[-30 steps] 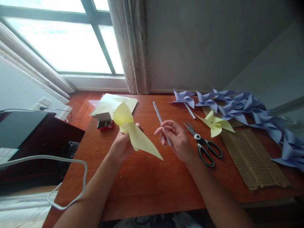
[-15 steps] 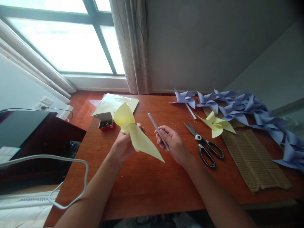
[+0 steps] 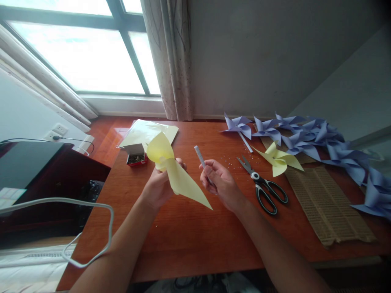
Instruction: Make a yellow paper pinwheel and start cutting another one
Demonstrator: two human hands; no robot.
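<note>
Since a second ago, my right hand (image 3: 220, 183) has pulled the rolled paper stick (image 3: 201, 158) off the table and closer to the yellow pinwheel (image 3: 171, 171), so less of the stick shows above my fingers. This hand is closed around the stick, which points up and away from me. My left hand (image 3: 159, 187) has not moved; it is closed on the middle of the yellow pinwheel, just left of the stick, and the long yellow tip reaches under my right hand. So stick and pinwheel are now almost touching.

Right of the pinwheel lie the scissors (image 3: 262, 187), then a finished yellow one (image 3: 277, 160) and many purple pinwheels (image 3: 320, 140). Behind it sits a small red box (image 3: 136, 156). Nothing lies between my two hands.
</note>
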